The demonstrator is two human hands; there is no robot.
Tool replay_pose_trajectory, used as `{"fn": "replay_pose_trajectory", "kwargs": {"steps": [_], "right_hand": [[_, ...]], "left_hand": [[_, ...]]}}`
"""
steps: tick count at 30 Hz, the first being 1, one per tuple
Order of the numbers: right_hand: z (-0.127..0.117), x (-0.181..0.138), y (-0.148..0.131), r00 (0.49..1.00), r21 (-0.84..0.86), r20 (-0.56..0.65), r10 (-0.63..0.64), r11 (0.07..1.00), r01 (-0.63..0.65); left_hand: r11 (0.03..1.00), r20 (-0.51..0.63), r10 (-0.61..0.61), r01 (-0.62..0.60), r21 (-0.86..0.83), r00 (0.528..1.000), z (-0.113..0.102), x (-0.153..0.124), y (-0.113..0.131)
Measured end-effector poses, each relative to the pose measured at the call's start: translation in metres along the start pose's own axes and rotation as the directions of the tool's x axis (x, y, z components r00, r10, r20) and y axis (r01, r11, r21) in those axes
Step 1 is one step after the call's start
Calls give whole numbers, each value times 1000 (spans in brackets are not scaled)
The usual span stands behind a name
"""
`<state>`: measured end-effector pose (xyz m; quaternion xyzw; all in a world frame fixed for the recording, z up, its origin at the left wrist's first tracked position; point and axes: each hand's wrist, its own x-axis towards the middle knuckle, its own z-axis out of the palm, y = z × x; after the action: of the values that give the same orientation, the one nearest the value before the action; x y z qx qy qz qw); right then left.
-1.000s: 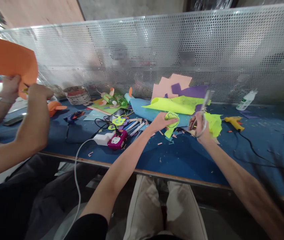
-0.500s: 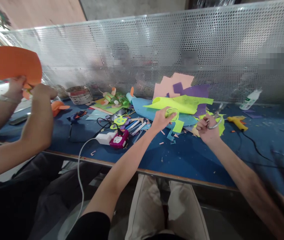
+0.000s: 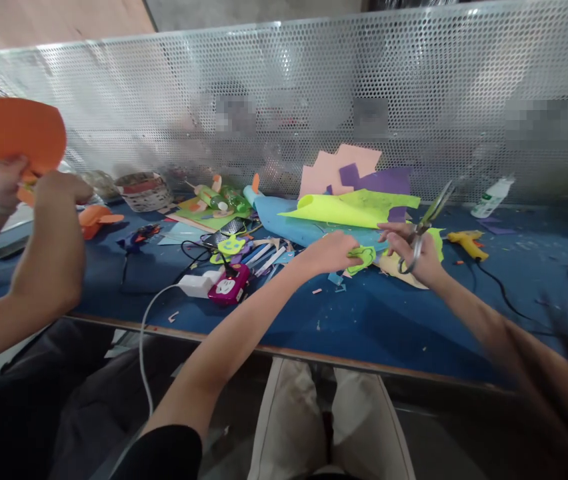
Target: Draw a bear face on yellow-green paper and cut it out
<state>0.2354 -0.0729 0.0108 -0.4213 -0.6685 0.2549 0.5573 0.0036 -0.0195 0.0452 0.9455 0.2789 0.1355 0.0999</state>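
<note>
- Clock centred on the yellow-green piece (image 3: 362, 260), 12 = mesh panel (image 3: 284, 87). Piece has a dark drawn outline.
- Left hand (image 3: 335, 251) at 9: fingers closed narrow on the piece, which sticks out past them toward 3.
- Right hand (image 3: 417, 252) at 3: fingers curled at the loops of the scissors (image 3: 417, 248), tips reaching toward 9, just beside the piece. Blades point to 1, not touching the piece.
- 12 side tight: yellow-green sheet (image 3: 334, 211) and blue form (image 3: 284, 219) sit right behind the hands.
- Tan sheet (image 3: 407, 272) at 4, under the right hand.
- 6 side: table front edge (image 3: 314, 357) well apart from both hands; small scraps on the blue table (image 3: 289, 320) between.
- Glue gun (image 3: 470, 247) at 3, bottle (image 3: 494, 198) at 2, magenta adapter (image 3: 229, 285) between 8 and 9.
- Co-worker's orange sheet (image 3: 14, 133) between 9 and 10, well apart.
</note>
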Motion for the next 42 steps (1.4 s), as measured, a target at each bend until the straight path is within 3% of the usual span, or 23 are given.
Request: {"fn": "replay_pose_trajectory", "kwargs": {"steps": [3, 5, 9, 13, 17, 19, 21, 24, 27, 30, 33, 38, 42], "right_hand": [[5, -10, 12, 998, -116, 64, -6, 993, 13], [8, -18, 21, 996, -160, 55, 77, 985, -67], [15, -31, 30, 979, -233, -11, 202, 952, -199], [21, -37, 22, 966, -45, -49, 255, 965, -257], [24, -35, 20, 953, 111, -75, 295, 952, -286], [24, -33, 24, 939, 222, -110, 325, 929, -296], [24, -30, 29, 917, 343, -141, 373, 888, -308], [24, -28, 30, 901, 421, -169, 399, 856, -300], [24, -28, 26, 914, 396, -172, 367, 876, -276], [23, -30, 24, 936, 356, -126, 330, 895, -268], [26, -32, 23, 954, 306, -47, 297, 913, -269], [33, -35, 21, 970, 206, 76, 230, 948, -241], [34, -34, 25, 977, 149, 70, 201, 966, -210]], "left_hand": [[1000, -44, -12, 12, -9, 999, -1, 4, -3], [997, -98, -24, 17, -73, 995, 2, 5, -6], [913, -83, 56, -85, -399, 995, 6, -1, -6], [725, -127, 40, -116, -679, 991, 14, -8, -5], [612, -261, -85, -157, -776, 962, 34, -13, -14], [621, -371, -147, -207, -756, 917, 44, -14, -19], [704, -426, -162, -198, -682, 890, 50, -15, -20], [886, -350, -104, -72, -457, 931, 54, -15, -15], [972, -263, -25, -38, -232, 964, 56, -15, -9], [991, -298, 54, -87, -97, 953, 60, -13, -6], [985, -368, 115, -153, -76, 923, 65, -12, -1], [978, -428, 44, -126, -165, 903, 66, -14, 14], [980, -508, 14, -113, -164, 861, 64, -12, 13]]}}
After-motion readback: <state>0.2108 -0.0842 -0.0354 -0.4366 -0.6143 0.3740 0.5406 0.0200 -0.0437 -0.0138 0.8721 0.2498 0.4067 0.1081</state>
